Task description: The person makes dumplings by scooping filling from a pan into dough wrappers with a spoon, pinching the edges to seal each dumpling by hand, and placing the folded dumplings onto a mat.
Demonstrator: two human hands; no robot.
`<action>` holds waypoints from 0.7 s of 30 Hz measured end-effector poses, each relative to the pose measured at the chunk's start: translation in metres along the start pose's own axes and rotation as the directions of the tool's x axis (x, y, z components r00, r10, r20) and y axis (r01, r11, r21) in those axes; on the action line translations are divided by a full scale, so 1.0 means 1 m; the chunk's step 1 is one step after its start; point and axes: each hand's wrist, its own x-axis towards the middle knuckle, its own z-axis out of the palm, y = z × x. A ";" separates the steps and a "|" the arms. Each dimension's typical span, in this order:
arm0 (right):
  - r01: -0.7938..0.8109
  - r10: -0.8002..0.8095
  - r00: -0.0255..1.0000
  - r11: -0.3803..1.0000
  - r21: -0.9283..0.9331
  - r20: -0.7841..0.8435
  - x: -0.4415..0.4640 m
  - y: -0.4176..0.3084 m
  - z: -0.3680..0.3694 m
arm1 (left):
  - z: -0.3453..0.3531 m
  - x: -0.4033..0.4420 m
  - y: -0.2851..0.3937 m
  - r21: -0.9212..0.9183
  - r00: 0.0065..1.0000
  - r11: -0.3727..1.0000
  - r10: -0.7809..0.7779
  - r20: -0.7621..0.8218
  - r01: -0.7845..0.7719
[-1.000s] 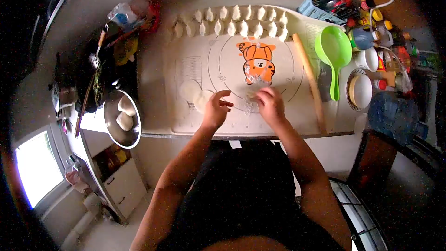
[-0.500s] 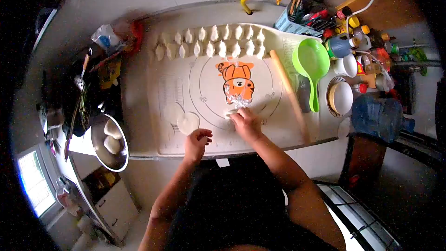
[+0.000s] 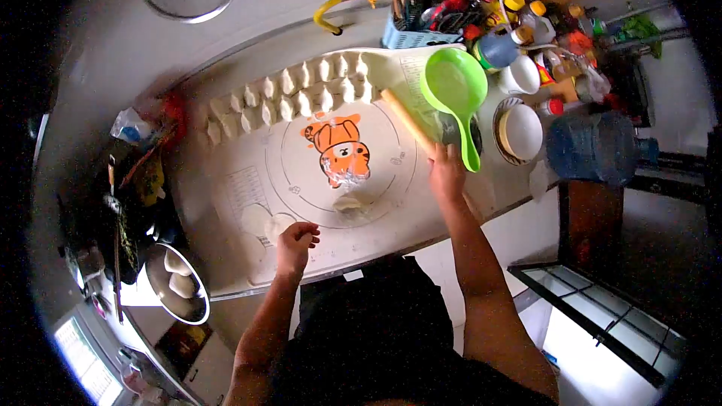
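Observation:
My right hand (image 3: pixel 447 174) has its fingers closed over a wooden rolling pin (image 3: pixel 406 119), whose far end lies on the mat; the near part is mostly hidden. My left hand (image 3: pixel 295 246) is by the mat's front edge, its fingers loosely curled and apart, with nothing visible in them. Just beyond it lie two round dough wrappers (image 3: pixel 256 218), side by side. A small pale piece of dough (image 3: pixel 350 204) rests below the orange tiger picture (image 3: pixel 342 149) on the baking mat (image 3: pixel 241 158). Two rows of shaped dumplings (image 3: pixel 286 90) stand along the mat's far side.
A green ladle-like scoop (image 3: pixel 455 83) lies right of the rolling pin. Beyond are a bowl (image 3: pixel 520 132), a large water bottle (image 3: pixel 590 149), a blue basket of utensils (image 3: pixel 421 34) and several condiment bottles. At left, a metal bowl (image 3: pixel 154 286) contains dough lumps (image 3: pixel 180 284).
My right hand has left the small dough piece and moved right onto the rolling pin. The dough piece now lies on the mat. The view has turned; my left hand stays near the wrappers.

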 end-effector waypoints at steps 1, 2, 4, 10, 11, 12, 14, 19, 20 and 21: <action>-0.014 0.014 1.000 1.000 0.006 -0.001 -0.010 0.000 -0.007 | 0.002 0.000 0.005 -0.004 1.000 1.000 -0.004 0.001 0.004; -0.041 0.039 0.999 0.997 0.060 0.037 -0.025 0.002 -0.018 | 0.004 0.002 0.011 -0.012 1.000 1.000 -0.003 0.002 0.003; -0.064 0.056 0.996 0.991 0.114 0.076 -0.050 0.010 -0.028 | 0.008 0.001 0.020 0.045 0.999 0.999 0.026 0.020 -0.027; -0.138 0.150 0.986 0.979 0.151 -0.070 -0.078 0.039 -0.013 | 0.015 -0.002 0.017 0.118 0.993 0.991 0.049 0.104 -0.061; -0.154 0.164 0.985 0.978 0.141 -0.058 -0.077 0.041 -0.013 | 0.016 -0.002 0.016 0.131 0.993 0.989 0.056 0.102 -0.069; -0.171 0.177 0.983 0.977 0.129 -0.041 -0.077 0.039 -0.016 | 0.017 -0.004 0.015 0.144 0.993 0.987 0.057 0.101 -0.071; -0.120 0.127 0.986 0.990 0.068 -0.111 -0.065 0.020 -0.046 | 0.015 -0.007 0.015 0.090 0.994 0.995 0.042 0.099 -0.051; 0.150 -0.186 0.982 0.830 0.537 0.013 -0.064 -0.057 -0.013 | 0.000 -0.011 -0.003 0.076 0.999 0.997 -0.015 0.042 0.012; 0.270 -0.318 0.948 0.770 0.578 -0.020 -0.055 -0.089 -0.018 | -0.001 -0.011 -0.004 0.085 0.999 0.996 -0.024 0.042 0.020; 0.306 -0.371 0.928 0.746 0.592 -0.012 -0.052 -0.113 -0.019 | -0.005 -0.013 -0.008 0.040 0.999 0.999 -0.005 0.048 0.003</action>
